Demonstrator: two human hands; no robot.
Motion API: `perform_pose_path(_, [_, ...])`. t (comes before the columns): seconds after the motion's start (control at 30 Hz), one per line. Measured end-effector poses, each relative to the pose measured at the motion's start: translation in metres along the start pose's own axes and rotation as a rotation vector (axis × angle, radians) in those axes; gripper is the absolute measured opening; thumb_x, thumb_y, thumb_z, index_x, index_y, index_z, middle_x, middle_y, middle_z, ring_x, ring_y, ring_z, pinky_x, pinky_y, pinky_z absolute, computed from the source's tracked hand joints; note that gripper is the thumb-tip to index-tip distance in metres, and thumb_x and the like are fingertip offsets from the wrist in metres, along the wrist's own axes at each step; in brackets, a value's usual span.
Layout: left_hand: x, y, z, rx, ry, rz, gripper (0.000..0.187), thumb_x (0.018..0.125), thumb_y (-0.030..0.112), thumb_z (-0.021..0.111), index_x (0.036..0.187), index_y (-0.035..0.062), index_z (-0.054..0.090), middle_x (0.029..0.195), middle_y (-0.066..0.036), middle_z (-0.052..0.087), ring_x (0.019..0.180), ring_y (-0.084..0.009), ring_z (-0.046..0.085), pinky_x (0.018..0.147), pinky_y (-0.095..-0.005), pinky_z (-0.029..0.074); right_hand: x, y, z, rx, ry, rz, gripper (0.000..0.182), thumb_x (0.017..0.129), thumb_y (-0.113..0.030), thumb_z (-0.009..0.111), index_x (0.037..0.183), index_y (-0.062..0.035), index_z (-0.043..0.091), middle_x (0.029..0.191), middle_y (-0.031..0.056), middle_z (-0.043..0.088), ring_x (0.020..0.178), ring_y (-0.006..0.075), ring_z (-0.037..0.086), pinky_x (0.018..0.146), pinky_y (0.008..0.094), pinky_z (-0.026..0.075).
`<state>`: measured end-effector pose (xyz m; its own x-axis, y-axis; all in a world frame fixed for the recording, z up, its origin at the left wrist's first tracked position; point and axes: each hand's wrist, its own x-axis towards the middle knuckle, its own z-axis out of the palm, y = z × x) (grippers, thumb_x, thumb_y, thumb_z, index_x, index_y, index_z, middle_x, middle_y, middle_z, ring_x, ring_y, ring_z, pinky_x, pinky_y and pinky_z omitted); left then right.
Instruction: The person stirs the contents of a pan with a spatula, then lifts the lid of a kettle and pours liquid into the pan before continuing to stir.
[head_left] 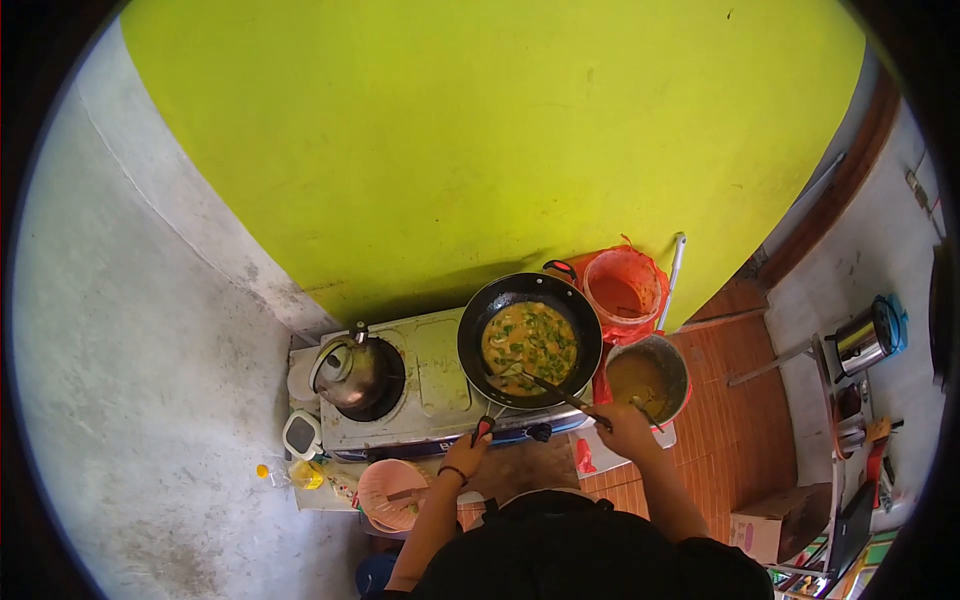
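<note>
Both hands are engaged at the stove. At the front edge of the gas stove (430,385), the left hand (465,455) is closed around the red-tipped pan handle (484,428), by which the black frying pan (530,340) is steadied on the right-hand burner. The right hand (625,430) is clenched around a long utensil (555,390), which is held slantwise so that its far end dips into the pan's contents; whether it is a spatula or a spoon cannot be told at this size.

As for progress, the pan is already filled with a yellow-orange mixture (530,342) dotted with green pieces, which is spread across most of the base. It appears wet and unset, so the cooking is judged to be at a middle stage: the mixture has been poured in and is being worked, while setting, turning and serving are judged to be left. A metal bowl (648,380) just right of the pan is seen to hold some brownish liquid, so not everything may have been used.

On the left burner a kettle (350,370) is standing. A red bucket (625,290) is placed behind the bowl against the green wall (480,130), and a pink plate (392,495) is lying below the stove's front, near the left forearm.
</note>
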<state>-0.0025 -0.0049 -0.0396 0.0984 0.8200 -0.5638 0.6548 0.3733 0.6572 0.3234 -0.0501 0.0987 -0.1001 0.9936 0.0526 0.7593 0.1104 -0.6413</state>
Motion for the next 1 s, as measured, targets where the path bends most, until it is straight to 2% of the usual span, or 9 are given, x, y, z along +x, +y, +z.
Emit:
perform_pose_path(0.1, [-0.001,0.002,-0.001,-0.020,-0.014,-0.002,0.047,0.087,0.053,0.058,0.090,0.0059,0.059,0.064,-0.005,0.055,0.052,-0.0155,0.053,0.049,-0.0315,0.043,-0.002,-0.020,-0.035,-0.016,0.005,0.037,0.033,0.076,-0.004,0.059,0.106,-0.0124,0.070,0.080,0.0179,0.066,0.077,0.0360,0.064,0.068,0.0453,0.050])
perform_pose_path(0.27, [-0.004,0.005,-0.003,-0.047,-0.016,0.020,0.044,0.088,0.050,0.058,0.087,0.0058,0.058,0.063,-0.005,0.055,0.051,-0.0156,0.053,0.049,-0.0311,0.043,-0.007,-0.036,-0.053,-0.209,-0.013,0.069,0.031,0.077,-0.006,0.059,0.105,-0.0131,0.070,0.079,0.0178,0.066,0.076,0.0363,0.064,0.066,0.0462,0.050])
perform_pose_path(0.37, [-0.011,0.016,-0.006,-0.009,-0.050,-0.034,0.060,0.089,0.057,0.051,0.101,-0.0002,0.064,0.094,-0.024,0.065,0.093,-0.0395,0.062,0.081,-0.0429,0.046,-0.005,-0.031,-0.034,-0.237,-0.010,0.107,0.032,0.075,-0.004,0.060,0.105,-0.0109,0.069,0.081,0.0176,0.065,0.078,0.0370,0.063,0.068,0.0449,0.049])
perform_pose_path(0.47, [-0.010,0.013,-0.005,-0.012,-0.032,-0.004,0.061,0.089,0.058,0.051,0.100,-0.0002,0.064,0.089,-0.022,0.066,0.088,-0.0372,0.063,0.078,-0.0423,0.046,0.004,-0.017,-0.007,-0.082,0.062,0.097,0.034,0.075,-0.003,0.061,0.107,-0.0091,0.067,0.083,0.0179,0.065,0.081,0.0366,0.064,0.071,0.0431,0.050])
perform_pose_path(0.57, [-0.010,0.014,-0.006,-0.067,-0.018,0.026,0.046,0.088,0.051,0.059,0.089,0.0050,0.058,0.064,-0.005,0.055,0.052,-0.0156,0.054,0.050,-0.0311,0.044,0.017,-0.001,0.020,0.164,0.157,0.095,0.034,0.076,-0.004,0.064,0.110,-0.0075,0.065,0.085,0.0188,0.066,0.083,0.0350,0.065,0.073,0.0415,0.050])
perform_pose_path(0.7, [-0.008,0.010,-0.004,-0.061,0.000,0.006,0.047,0.088,0.052,0.059,0.088,0.0047,0.059,0.064,-0.006,0.056,0.053,-0.0161,0.054,0.050,-0.0315,0.044,0.026,0.001,0.019,0.278,0.165,0.252,0.035,0.078,-0.006,0.065,0.113,-0.0044,0.062,0.091,0.0210,0.067,0.088,0.0318,0.067,0.076,0.0401,0.051])
perform_pose_path(0.87, [0.002,-0.003,0.002,-0.042,0.009,0.010,0.047,0.087,0.052,0.059,0.088,0.0049,0.059,0.063,-0.006,0.057,0.053,-0.0166,0.055,0.050,-0.0318,0.043,0.032,0.016,0.018,0.131,0.290,0.251,0.036,0.081,-0.006,0.060,0.116,-0.0036,0.059,0.095,0.0218,0.066,0.089,0.0378,0.065,0.079,0.0429,0.050])
perform_pose_path(0.97, [-0.008,0.013,-0.007,0.016,-0.064,-0.067,0.059,0.088,0.058,0.051,0.099,0.0010,0.063,0.087,-0.021,0.066,0.085,-0.0359,0.064,0.076,-0.0416,0.047,0.034,0.018,0.019,0.070,0.294,0.313,0.034,0.082,-0.006,0.058,0.116,-0.0041,0.059,0.090,0.0214,0.066,0.089,0.0420,0.063,0.079,0.0447,0.049])
perform_pose_path(1.0, [-0.008,0.013,-0.006,0.020,-0.051,-0.058,0.059,0.088,0.058,0.051,0.098,0.0011,0.063,0.086,-0.021,0.066,0.085,-0.0359,0.064,0.076,-0.0416,0.047,0.034,0.017,0.019,0.053,0.281,0.355,0.034,0.082,-0.006,0.057,0.116,-0.0043,0.059,0.089,0.0212,0.065,0.089,0.0434,0.062,0.079,0.0453,0.049])
